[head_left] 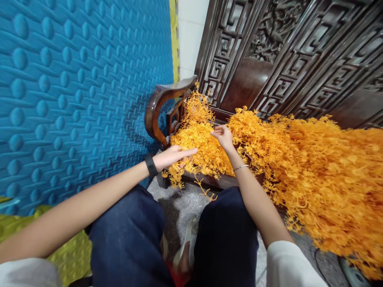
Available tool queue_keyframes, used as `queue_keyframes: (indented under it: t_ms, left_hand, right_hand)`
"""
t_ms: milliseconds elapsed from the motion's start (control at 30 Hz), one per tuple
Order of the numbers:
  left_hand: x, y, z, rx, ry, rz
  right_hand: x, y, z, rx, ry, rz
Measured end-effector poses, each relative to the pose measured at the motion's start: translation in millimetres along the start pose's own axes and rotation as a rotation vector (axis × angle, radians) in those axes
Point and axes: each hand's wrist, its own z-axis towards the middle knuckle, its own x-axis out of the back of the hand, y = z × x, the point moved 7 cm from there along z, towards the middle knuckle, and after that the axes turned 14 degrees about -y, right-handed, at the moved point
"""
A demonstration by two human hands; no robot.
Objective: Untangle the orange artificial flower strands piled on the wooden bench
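A big heap of orange plastic sprigs (314,171) covers the seat of a dark carved wooden bench (155,107). My left hand (173,156), with a black band on the wrist, lies on the smaller pile at the bench's left end, fingers stretched out flat over the sprigs. My right hand (224,135), with a thin silver bracelet, reaches into the pile a little farther back, its fingers pinched together on some orange sprigs.
A blue padded wall (74,87) stands at the left, close to the bench's armrest. The carved bench back (284,56) rises behind the heap. My knees in dark trousers (131,235) are below, over a speckled grey floor (179,203).
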Motion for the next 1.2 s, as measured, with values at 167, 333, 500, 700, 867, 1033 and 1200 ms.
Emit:
queue_keyframes:
  t_ms: [167, 333, 500, 700, 867, 1033, 1200]
  left_hand:
    - [-5.6, -3.5, 2.3, 0.047, -0.09, -0.002]
    - [-5.1, -5.0, 4.1, 0.026, -0.107, 0.079]
    - [1.0, -10.2, 3.8, 0.012, -0.081, 0.044]
    - [2.9, -9.5, 4.5, -0.055, -0.051, -0.009]
    - [0.3, -5.6, 5.3, -0.065, -0.053, -0.095]
    - [-6.2, 3.0, 2.4, -0.04, -0.094, -0.071]
    - [-3.4, 8.9, 5.2, -0.12, -0.049, -0.022]
  right_hand:
    - [-24.1, -48.5, -28.9, 0.068, -0.287, 0.156]
    - [-80.3, -125.7, -93.4, 0.318, -0.98, 0.128]
    - [-93.3, -132.2, -106.6, 0.426, -1.025, -0.025]
    - [-99.8, -134.3, -111.3, 0.471, -0.977, 0.074]
    - [-76.3, -146.1, -105.0, 0.469, -0.608, 0.277]
    - [-66.6, -136.1, -94.9, 0.36, -0.514, 0.451]
    - [-65.8, -115.5, -83.2, 0.196, -0.482, 0.586]
